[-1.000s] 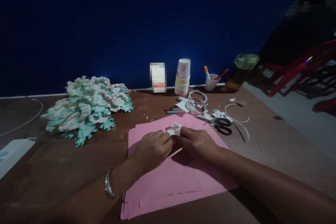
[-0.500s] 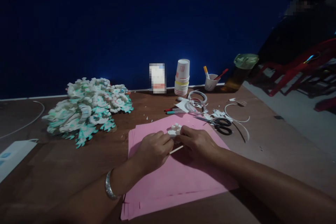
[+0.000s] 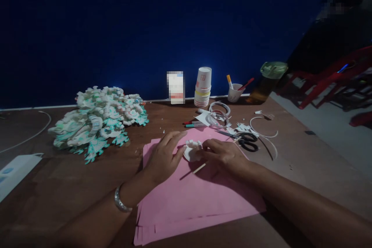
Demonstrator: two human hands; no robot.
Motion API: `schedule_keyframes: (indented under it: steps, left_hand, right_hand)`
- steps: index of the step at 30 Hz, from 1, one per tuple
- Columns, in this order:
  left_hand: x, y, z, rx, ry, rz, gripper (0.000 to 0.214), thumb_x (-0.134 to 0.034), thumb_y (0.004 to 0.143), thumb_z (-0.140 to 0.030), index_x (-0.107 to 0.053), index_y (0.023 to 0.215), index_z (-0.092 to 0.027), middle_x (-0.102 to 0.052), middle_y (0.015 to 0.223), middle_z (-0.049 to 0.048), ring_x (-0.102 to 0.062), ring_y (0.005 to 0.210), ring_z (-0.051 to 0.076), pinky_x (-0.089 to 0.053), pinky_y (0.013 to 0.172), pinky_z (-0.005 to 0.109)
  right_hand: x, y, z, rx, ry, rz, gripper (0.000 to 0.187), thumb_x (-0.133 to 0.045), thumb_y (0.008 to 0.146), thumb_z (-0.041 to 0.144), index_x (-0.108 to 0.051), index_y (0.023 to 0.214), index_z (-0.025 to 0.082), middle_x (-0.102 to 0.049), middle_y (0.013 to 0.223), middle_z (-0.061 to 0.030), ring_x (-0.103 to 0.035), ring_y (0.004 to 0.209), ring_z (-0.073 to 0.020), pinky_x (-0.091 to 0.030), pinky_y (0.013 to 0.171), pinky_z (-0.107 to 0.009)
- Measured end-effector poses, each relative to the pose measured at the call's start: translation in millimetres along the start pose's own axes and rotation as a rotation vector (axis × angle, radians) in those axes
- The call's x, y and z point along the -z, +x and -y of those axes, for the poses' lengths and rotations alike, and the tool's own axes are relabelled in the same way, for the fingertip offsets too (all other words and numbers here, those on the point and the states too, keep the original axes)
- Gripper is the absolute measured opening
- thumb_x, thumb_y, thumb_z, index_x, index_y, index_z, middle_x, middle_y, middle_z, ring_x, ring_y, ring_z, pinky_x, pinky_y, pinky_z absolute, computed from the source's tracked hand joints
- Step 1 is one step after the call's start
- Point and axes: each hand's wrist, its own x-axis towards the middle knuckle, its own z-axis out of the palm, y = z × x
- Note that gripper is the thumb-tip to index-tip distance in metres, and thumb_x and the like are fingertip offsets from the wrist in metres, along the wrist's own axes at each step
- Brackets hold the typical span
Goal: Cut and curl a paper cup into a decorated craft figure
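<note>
A small round white paper piece (image 3: pixel 191 152) with a notched, folded rim is in front of me, like the cut end of a paper cup. My right hand (image 3: pixel 222 157) pinches its right side, and those fingers hide part of it. A thin wooden stick (image 3: pixel 199 168) runs under the same hand, its far tip showing near the scissors. Fingers apart, my left hand (image 3: pixel 167 153) is at the piece's left edge; whether the thumb touches it I cannot tell. Beneath both hands lies a stack of pink paper sheets (image 3: pixel 174 205).
Many green-edged white paper pieces (image 3: pixel 99 118) are heaped at left. Black-handled scissors (image 3: pixel 247 141), paper scraps, tape rolls (image 3: pixel 219 110) and markers (image 3: pixel 194 125) lie beyond the sheets. Stacked paper cups (image 3: pixel 202 87), a cup of tools (image 3: pixel 235 93) and a lidded container (image 3: pixel 266 81) stand behind.
My left hand has let go of the white paper piece, its fingers spreading and moving slightly left. The piece now shows its round inside. My right hand stays on it.
</note>
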Motion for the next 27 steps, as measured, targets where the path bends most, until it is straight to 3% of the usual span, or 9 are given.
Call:
schedule_keyframes:
  steps: [2,5,7,10,13,16,18,23,27]
  left_hand:
    - [-2.2,1.5,2.0,0.071,-0.037,0.012,0.049,-0.06,0.092,-0.026,-0.046,0.139,-0.028,-0.059,0.131,0.0073,-0.063,0.109,0.021,-0.054,0.09,0.037]
    - [-4.1,4.4,-1.2,0.118,-0.075,0.068,0.051,-0.064,0.089,-0.027,-0.047,0.138,-0.026,-0.062,0.123,0.0065,-0.065,0.09,0.017,-0.055,0.084,0.036]
    - [-3.6,6.9,-6.1,0.129,-0.068,0.105,0.044,-0.063,0.089,-0.023,-0.053,0.131,-0.023,-0.065,0.111,0.0045,-0.063,0.082,0.015,-0.054,0.08,0.034]
    - [-1.2,9.3,-13.9,0.136,-0.028,0.152,0.016,-0.062,0.086,-0.018,-0.065,0.101,-0.02,-0.065,0.09,0.0005,-0.061,0.076,0.015,-0.049,0.069,0.029]
    - [1.1,8.8,-19.5,0.127,0.036,0.173,0.004,-0.06,0.086,-0.018,-0.064,0.086,-0.02,-0.065,0.086,0.0004,-0.061,0.075,0.016,-0.045,0.063,0.028]
    - [1.5,6.6,-21.2,0.051,0.055,0.184,0.025,-0.06,0.084,-0.013,-0.065,0.107,-0.022,-0.068,0.104,0.0027,-0.064,0.09,0.019,-0.048,0.072,0.03]
    - [0.8,5.5,-20.3,0.007,0.056,0.193,0.032,-0.061,0.081,-0.01,-0.065,0.11,-0.023,-0.069,0.106,0.0024,-0.064,0.095,0.019,-0.048,0.076,0.031]
    - [-0.4,5.2,-16.6,0.073,0.044,0.196,0.015,-0.061,0.08,-0.008,-0.068,0.086,-0.02,-0.069,0.086,0.0001,-0.063,0.079,0.017,-0.044,0.067,0.028]
    - [0.5,6.4,-17.0,0.041,0.084,0.212,0.016,-0.063,0.078,-0.01,-0.068,0.089,-0.021,-0.07,0.09,0.0009,-0.063,0.082,0.018,-0.043,0.067,0.029]
  right_hand:
    - [-0.5,-3.7,-3.3,-0.066,-0.002,-0.012,0.032,-0.054,0.094,0.012,-0.067,0.119,0.025,-0.066,0.098,-0.0033,-0.062,0.079,-0.0155,-0.042,0.061,-0.025]
    - [-2.7,-4.7,-4.3,-0.255,0.03,-0.028,0.042,-0.051,0.092,0.01,-0.062,0.13,0.025,-0.068,0.106,-0.0049,-0.064,0.08,-0.0164,-0.043,0.062,-0.025]
    - [-3.2,0.2,-1.0,-0.399,0.027,-0.022,0.043,-0.053,0.09,0.013,-0.059,0.132,0.021,-0.069,0.109,-0.0078,-0.066,0.084,-0.0193,-0.045,0.065,-0.027]
    - [-1.8,13.0,10.7,-0.514,-0.004,0.067,0.043,-0.063,0.085,0.027,-0.063,0.128,0.018,-0.07,0.109,-0.0105,-0.067,0.085,-0.0239,-0.044,0.063,-0.029]
    - [-0.8,22.6,24.7,-0.535,0.039,0.093,0.03,-0.067,0.08,0.03,-0.069,0.109,0.022,-0.07,0.094,-0.0067,-0.066,0.076,-0.0203,-0.04,0.06,-0.027]
    - [-2.7,23.5,30.8,-0.485,0.099,0.069,0.022,-0.068,0.077,0.027,-0.069,0.098,0.021,-0.068,0.086,-0.0051,-0.064,0.073,-0.0182,-0.039,0.061,-0.026]
    - [-5.2,21.4,29.2,-0.435,0.122,0.057,0.019,-0.066,0.077,0.02,-0.068,0.096,0.02,-0.068,0.086,-0.0047,-0.063,0.075,-0.018,-0.039,0.062,-0.026]
    - [-9.7,19.5,22.6,-0.352,0.115,-0.007,0.023,-0.064,0.076,0.016,-0.067,0.098,0.02,-0.068,0.087,-0.0053,-0.062,0.077,-0.0189,-0.04,0.062,-0.026]
    - [-9.7,20.5,23.2,-0.353,0.137,-0.024,0.021,-0.06,0.073,0.013,-0.066,0.092,0.02,-0.068,0.086,-0.0048,-0.061,0.075,-0.0189,-0.039,0.063,-0.027]
